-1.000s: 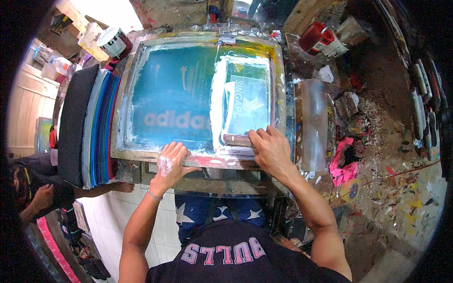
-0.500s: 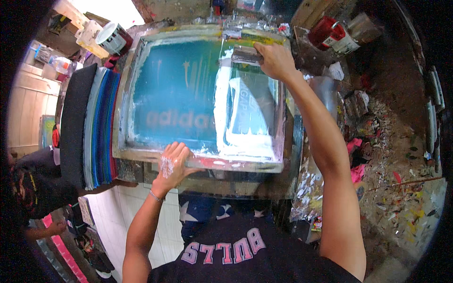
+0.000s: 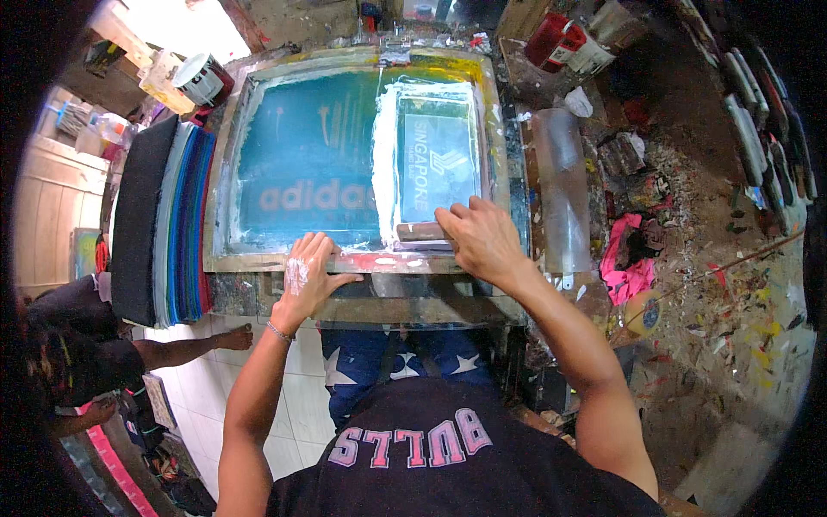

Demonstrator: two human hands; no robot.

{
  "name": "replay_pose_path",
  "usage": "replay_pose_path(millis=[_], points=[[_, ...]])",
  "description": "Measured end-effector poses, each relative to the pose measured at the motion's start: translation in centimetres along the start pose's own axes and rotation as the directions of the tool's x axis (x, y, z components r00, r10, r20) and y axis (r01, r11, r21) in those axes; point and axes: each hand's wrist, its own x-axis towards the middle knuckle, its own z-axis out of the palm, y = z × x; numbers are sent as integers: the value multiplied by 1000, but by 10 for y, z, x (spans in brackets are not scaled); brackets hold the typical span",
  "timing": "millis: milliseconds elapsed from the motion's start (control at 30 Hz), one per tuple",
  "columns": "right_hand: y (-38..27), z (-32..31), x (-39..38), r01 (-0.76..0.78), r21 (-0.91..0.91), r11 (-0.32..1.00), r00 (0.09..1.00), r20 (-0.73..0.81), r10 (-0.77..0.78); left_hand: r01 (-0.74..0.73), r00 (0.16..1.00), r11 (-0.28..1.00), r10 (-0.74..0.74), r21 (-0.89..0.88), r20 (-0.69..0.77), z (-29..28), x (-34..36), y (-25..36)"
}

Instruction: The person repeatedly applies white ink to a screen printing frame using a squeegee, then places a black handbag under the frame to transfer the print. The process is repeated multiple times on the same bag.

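Observation:
A screen-printing frame [image 3: 237, 261] lies in front of me, its mesh blue-green on the left with a pale window on the right. White ink surrounds that window, where lettering and a logo show through. My right hand [image 3: 484, 241] is closed round a squeegee [image 3: 420, 232] at the window's near end. My left hand [image 3: 308, 274] lies over the frame's near edge, fingers stretched onto the wood and thumb spread to the right; white smears cover its back. What lies under the mesh shows only dimly.
A stack of dark and blue fabric pieces [image 3: 164, 224] borders the frame on the left, below a paint tin [image 3: 204, 82]. Rightward are a clear plastic sheet [image 3: 562, 185], a red container [image 3: 556, 41] and pink cloth [image 3: 627, 267]. Another person's foot [image 3: 233, 338] extends in from the left.
My right hand has drawn the squeegee from the window's far end to its near end. The window's print shows more clearly. My left hand stays on the near edge.

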Motion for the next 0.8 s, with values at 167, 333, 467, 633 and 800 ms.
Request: replay_pose_path(millis=[167, 333, 467, 633, 800], points=[[-6, 3, -1, 6, -122, 993, 996, -90, -17, -44, 999, 999, 45, 8, -10, 0, 0, -2], [-11, -29, -1, 6, -152, 988, 971, -235, -42, -57, 998, 998, 58, 16, -22, -25, 7, 7], [-27, -80, 4, -74, -102, 992, 962, -270, 44, -21, 1000, 1000, 21, 5, -3, -98, 42, 33], [-34, -153, 41, -189, -308, 932, 908, -416, 47, 156, 968, 976, -181, 150, 172, -196, 122, 63], [-31, -206, 99, -140, -327, 934, 761, -640, -110, -30, 934, 994, 64, 101, -351, -226, 132, 58]])
